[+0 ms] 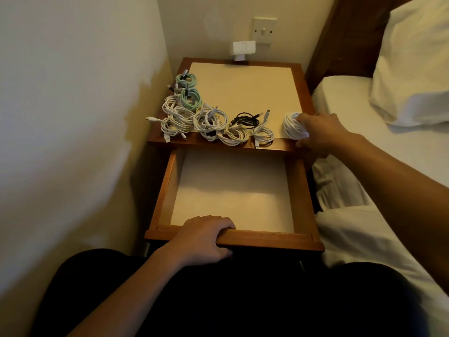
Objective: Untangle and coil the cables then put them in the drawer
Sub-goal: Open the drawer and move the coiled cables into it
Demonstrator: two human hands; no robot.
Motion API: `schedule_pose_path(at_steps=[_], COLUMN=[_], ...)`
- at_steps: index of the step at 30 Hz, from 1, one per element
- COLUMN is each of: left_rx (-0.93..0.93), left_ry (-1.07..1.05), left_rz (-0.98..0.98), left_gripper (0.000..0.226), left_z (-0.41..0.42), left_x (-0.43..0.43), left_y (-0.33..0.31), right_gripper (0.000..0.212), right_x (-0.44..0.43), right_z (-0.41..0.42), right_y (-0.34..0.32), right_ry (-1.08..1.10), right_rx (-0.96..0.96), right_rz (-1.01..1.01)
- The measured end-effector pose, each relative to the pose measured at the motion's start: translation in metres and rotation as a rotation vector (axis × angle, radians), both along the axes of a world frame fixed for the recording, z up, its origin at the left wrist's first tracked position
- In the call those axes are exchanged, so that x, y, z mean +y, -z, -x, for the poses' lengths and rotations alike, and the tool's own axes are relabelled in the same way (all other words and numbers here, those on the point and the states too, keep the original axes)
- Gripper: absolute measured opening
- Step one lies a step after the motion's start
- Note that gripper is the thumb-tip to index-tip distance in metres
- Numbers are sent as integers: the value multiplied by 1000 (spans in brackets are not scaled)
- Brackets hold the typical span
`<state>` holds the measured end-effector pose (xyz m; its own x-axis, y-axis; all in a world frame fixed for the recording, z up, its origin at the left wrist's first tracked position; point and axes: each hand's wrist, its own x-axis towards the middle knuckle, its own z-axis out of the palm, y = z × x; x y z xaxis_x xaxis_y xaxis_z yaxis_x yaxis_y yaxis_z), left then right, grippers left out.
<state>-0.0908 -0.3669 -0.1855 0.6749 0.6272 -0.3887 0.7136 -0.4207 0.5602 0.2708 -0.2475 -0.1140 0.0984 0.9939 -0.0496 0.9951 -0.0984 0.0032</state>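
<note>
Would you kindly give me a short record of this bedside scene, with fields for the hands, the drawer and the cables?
left hand: grips the front edge of the drawer
right hand: holds a white coiled cable at the right front of the nightstand top
drawer state: pulled open, no cable visible inside
other cables: white bundles, two green coils and a black cable, along the top's left and front

Cream wall (73, 69), wooden nightstand (243, 88), white bed (352, 98), pillow (413, 69), wall switch (264, 29), dim warm light
</note>
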Motion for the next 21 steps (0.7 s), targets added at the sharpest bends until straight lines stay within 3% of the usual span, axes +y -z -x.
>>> schedule_pose_path(at_steps=[7,11,14,17,21], left_rx=[-265,-526,-759,-947,-987], left_ry=[-202,-438,-460,-369,-442], left_rz=[264,152,292,399,444], left_gripper=[48,68,81,65,41], left_z=[-6,-18,-33,-38,-25], left_x=[11,21,23,23,20], left_y=[-27,-54,-74,-84,-85], right_gripper=[49,38,32,47,55], right_x=[-53,-93,-117,-129,-129], right_z=[19,47,72,97,114], right_y=[-31,-72,-93,-92,-69], right_ry=[-34,-83,-182,-262,-229], right_rx=[168,603,1042,1320,1430], right_rz=[18,83,274,445,509])
